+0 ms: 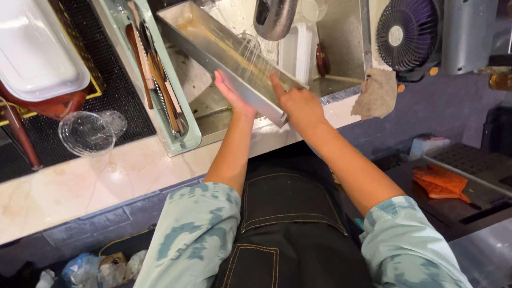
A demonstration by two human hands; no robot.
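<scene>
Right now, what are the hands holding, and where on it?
A long metal tray, held at its near end: left hand under the side wall, right hand at the corner.

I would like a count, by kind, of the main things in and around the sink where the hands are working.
Hands: 2, left hand and right hand, both on the tray
Long metal tray under running water: 1
Faucet: 1
Clear plastic cup lying on its side: 1
Small black fan: 1
Orange gloves: 2
Total: 8

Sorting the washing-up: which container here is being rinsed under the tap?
The long metal tray, tilted over the sink under running water, held by both hands. The white tub and clear cups sit aside, untouched.
</scene>
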